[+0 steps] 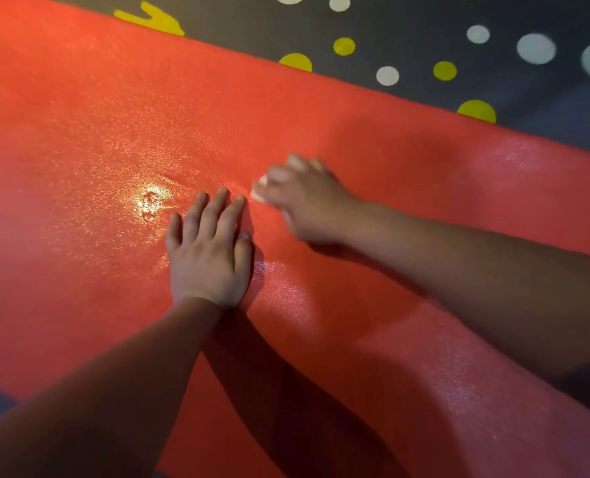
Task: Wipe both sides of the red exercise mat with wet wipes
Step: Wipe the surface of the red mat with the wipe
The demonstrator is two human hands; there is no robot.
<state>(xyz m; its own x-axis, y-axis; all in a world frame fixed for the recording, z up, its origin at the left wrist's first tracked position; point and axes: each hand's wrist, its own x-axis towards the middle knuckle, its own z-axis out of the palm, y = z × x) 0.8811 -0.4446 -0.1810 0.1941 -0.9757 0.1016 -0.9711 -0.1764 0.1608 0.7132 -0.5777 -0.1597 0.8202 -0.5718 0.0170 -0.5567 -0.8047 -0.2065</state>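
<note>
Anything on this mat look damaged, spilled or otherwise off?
One spot: a bright, puckered patch on the red mat, just left of the left hand. It may be a dent or pooled wetness catching light; I cannot tell which. The right hand, blurred, grips a white wipe; nothing else stands out.

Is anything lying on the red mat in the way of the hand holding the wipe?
Only the person's own left hand, flat on the mat just beside the wipe that the right hand grips. Nothing else visible lies on the mat.
</note>
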